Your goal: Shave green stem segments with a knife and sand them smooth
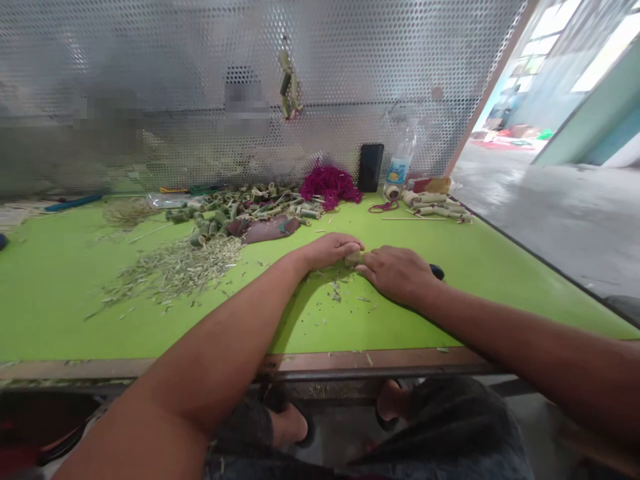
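My left hand (327, 252) and my right hand (395, 275) meet near the middle of the lime-green table (100, 327). A small pale green stalk piece (353, 259) sits between them, mostly covered by my fingers. My left hand curls over it. My right hand is closed, and a black tool handle (437, 271) sticks out beside it; any blade is hidden. Cut green stalk pieces (235, 210) lie in a heap farther back, and shredded fibres (175, 270) spread to my left.
A magenta yarn bundle (330, 187), black phone (371, 167), plastic bottle (401, 157) and rolled stalk pieces (435, 203) line the table's back. A perforated metal screen (300, 67) stands behind them. The table's wooden front edge (250, 363) is near me; a concrete floor (540, 220) lies right.
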A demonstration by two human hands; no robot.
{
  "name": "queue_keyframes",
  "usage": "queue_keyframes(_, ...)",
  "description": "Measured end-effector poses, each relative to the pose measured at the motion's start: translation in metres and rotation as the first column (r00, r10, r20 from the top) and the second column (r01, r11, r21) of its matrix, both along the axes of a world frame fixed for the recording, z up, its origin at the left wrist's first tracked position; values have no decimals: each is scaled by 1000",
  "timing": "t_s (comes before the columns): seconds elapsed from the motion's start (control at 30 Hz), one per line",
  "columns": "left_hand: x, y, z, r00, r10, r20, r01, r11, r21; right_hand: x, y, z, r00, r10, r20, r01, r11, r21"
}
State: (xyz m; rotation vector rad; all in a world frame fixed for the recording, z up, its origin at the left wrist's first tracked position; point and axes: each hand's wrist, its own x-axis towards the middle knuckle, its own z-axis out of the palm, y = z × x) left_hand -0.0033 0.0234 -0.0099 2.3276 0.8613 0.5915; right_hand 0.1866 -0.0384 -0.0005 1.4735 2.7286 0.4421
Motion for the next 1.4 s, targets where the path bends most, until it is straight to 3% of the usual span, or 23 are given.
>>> queue_keyframes(0.23,-1,-1,0,1000,17,11,-17,1000,7,4,1,-1,996,-39,-85,49,991,122)
queue_keyframes(0.63,0,-4,5,998,34,-45,-35,999,-9,-1,5,1,1000,-26,-1,26,998,58)
queue_keyframes(0.8,7,4,-2,992,111,-63,-103,988,116,-3,3,-3,999,8,45,-8,1000,11)
queue_keyframes(0.87,9,8,-7,997,62,-51,-55,989,136,-3,2,-5,999,21,33,-22,999,32)
queue_keyframes(0.97,7,9,-10,1000,-6,0,6,994,111,-1,0,-5,1000,-7,1,7,998,69)
queue_keyframes(1.13,2,2,-4,1000,-9,24,8,1000,29,2,0,-2,996,-76,-53,82,989,124)
queue_keyframes(1.4,-1,-3,1,999,-31,35,32,999,-40,0,2,-1,998,-56,-16,57,995,87)
